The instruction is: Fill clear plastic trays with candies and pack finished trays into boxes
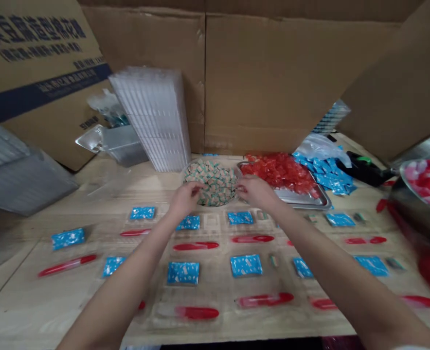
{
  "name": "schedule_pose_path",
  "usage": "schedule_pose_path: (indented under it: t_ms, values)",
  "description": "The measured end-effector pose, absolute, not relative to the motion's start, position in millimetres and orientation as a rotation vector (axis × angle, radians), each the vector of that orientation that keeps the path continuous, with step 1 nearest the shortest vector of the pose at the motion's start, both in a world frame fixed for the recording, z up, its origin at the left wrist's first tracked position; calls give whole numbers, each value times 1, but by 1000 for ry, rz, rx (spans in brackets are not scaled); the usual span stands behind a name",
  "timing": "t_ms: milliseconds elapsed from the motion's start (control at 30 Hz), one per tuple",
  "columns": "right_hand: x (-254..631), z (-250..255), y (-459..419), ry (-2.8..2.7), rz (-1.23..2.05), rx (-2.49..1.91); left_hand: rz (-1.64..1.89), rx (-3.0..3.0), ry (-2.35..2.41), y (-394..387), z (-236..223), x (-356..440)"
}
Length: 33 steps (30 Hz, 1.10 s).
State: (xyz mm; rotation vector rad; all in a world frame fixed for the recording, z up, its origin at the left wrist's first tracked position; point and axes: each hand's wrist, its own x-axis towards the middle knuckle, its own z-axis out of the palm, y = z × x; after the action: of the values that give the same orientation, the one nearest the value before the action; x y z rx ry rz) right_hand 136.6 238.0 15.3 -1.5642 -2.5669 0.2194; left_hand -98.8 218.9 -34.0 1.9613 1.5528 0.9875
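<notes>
- Tall stack of clear trays (152,116): one, just left of the round bowl (183,174); I judge a careless sweep of the left hand (186,197) could topple it.
- Left hand: fingers curled narrow at the bowl's left side; whether they pinch a packet I cannot tell.
- Small wrapped packets (215,182): heaped in the bowl, between both hands; hard raking could spill some over the rim.
- Right hand (253,189): fingers bent at the bowl's right side, contents hidden from me. Red packets (278,171) in the metal tray (295,197) lie near; a dragging wrist could mix the two kinds.
- Forearms: two, above the laid-out pieces; dipping low, they could push these out of line.
- Count, flat blue packets (68,238) on the bench (14,304): ten, plus one sliver by the right forearm.
- Count, slim red pieces (67,265): nine, plus two slivers.
- Count, small green-edged pieces (273,261) laid out: five, blurred.
- Count, metal tray: one; its packets too many to number.
- Count, loose blue heap (326,174): one.
- Count, steel bowl (406,209): one.
</notes>
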Motion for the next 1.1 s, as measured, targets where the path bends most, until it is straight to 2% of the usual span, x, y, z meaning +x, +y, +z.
schedule_pose_path:
  t_ms: [100, 233, 400, 533, 600, 733, 933, 1000, 1100]
  values:
    - [100, 9, 262, -2765, 230, -1507, 903, 1978, 1527, 227, -43, -102]
    - [98, -8, 280, -2764, 279, -1471, 937, 1877, 1420, 225, -43, -102]
    - [104, -16, 282, -2403, 680, -1278, 1093, 1367, 1320, 238, -34, -84]
    - [86, -15, 269, -2284, 546, -1133, 1023, 914, 1171, 250, -26, -69]
    - [80, -15, 265, -2174, 601, -1137, 1018, 804, 1126, 250, -23, -69]
    - [81, -14, 261, -2020, 734, -1179, 1030, 703, 1067, 243, -15, -75]
    - [86, -11, 252, -2193, 497, -1139, 1070, 767, 1143, 237, -14, -70]
    - [87, -11, 251, -2080, 597, -1201, 1108, 831, 1211, 239, -18, -68]
    - [90, -11, 253, -1665, 1024, -1312, 1158, 860, 1288, 242, -23, -65]
